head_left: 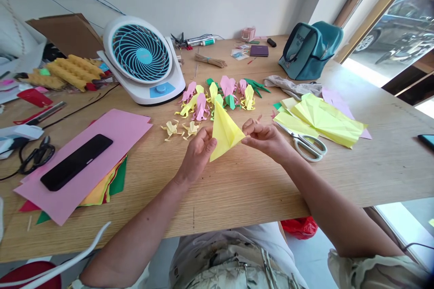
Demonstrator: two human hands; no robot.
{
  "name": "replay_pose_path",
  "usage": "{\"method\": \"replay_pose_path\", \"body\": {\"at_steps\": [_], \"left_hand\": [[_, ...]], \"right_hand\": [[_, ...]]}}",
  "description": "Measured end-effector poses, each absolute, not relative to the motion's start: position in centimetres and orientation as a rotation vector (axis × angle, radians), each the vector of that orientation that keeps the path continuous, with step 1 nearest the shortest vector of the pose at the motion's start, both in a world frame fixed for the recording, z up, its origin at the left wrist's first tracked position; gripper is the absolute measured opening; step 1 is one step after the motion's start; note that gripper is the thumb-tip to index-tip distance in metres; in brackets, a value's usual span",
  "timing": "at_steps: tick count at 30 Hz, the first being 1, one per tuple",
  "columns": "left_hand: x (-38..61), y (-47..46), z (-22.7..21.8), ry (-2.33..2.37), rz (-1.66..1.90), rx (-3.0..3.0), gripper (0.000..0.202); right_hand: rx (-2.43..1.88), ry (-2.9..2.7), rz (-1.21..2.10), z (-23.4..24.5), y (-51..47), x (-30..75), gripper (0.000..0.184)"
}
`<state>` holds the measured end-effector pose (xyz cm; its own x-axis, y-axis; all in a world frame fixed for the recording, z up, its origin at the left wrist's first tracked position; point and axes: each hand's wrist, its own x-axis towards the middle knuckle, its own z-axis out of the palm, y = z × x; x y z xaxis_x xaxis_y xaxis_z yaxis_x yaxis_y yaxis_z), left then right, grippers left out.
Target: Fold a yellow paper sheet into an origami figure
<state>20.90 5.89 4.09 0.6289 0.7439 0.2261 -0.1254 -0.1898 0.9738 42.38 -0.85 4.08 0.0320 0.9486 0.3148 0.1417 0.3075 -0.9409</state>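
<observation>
Yellow folded paper [224, 132], pointed kite shape, creased, pinched by left hand [199, 153] and right hand [266, 137]

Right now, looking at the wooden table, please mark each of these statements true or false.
1. Both hands, the left hand and the right hand, hold the folded yellow paper. True.
2. The white-handled scissors lie left of the hands. False: they lie to the right.
3. The flat black bar rests on the pink paper sheet. True.
4. The white-and-blue round fan lies on the floor. False: it stands on the table.
</observation>
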Motion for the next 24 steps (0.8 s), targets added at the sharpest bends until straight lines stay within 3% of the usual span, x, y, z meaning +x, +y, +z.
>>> {"method": "replay_pose_path", "body": {"at_steps": [6, 10, 16, 19, 24], "left_hand": [[21.1, 6.0, 3.4, 0.674, 0.799, 1.524, 0.039], [21.1, 6.0, 3.2, 0.715, 0.808, 1.602, 0.035], [21.2, 5.3, 2.8, 0.822, 0.843, 1.891, 0.021], [21.3, 5.1, 2.6, 0.884, 0.886, 1.968, 0.018], [21.2, 5.2, 3.0, 0.908, 0.928, 2.015, 0.018]], "right_hand": [[-1.097, -1.650, 0.738, 4.5, -1.4, 41.6, 0.020], [-1.074, -1.558, 0.960, 4.6, -1.7, 41.1, 0.034], [-1.084, -1.199, 1.231, 3.3, -1.1, 40.7, 0.035], [-0.982, -1.204, 1.395, 2.9, -0.8, 41.2, 0.046], [-0.948, -1.291, 1.395, 2.9, -0.6, 41.7, 0.050]]}}
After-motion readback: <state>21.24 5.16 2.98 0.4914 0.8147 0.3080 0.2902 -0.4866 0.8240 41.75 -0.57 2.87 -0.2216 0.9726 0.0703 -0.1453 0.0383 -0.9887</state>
